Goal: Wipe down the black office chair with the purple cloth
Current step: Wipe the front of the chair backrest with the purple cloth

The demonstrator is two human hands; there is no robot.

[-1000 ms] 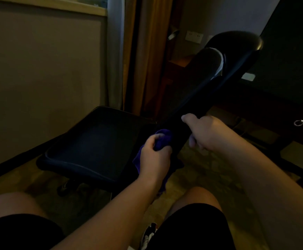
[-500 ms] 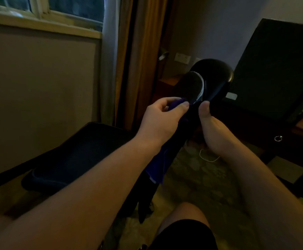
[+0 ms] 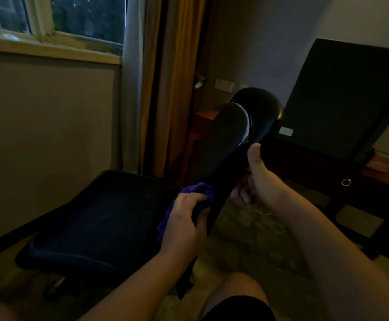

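Head view, dim room, patterned carpet (image 3: 253, 239), left hand (image 3: 184, 223) clutching purple cloth (image 3: 197, 189), right hand (image 3: 258, 181) gripping black office chair (image 3: 110, 218) back.

Matt woven fabric on chair seat (image 3: 91, 218); glossy smooth plastic on armrest (image 3: 262, 105); soft napped purple cloth (image 3: 197, 189); polished dark wood desk (image 3: 304, 163), right of frame.

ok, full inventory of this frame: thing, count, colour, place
office chair: 1, black, tipped over on the floor, seat left, backrest centre
cloth: 1, purple, against the backrest, in the left grip
window: 1, pale frame, upper left
curtain: 1, tan, centre
wall sockets: 1 plate, white, back wall
TV: 1, black, right
cabinet: 1, dark wood, ring pull, right
left hand: 1, on the cloth
right hand: 1, gripping the backrest edge
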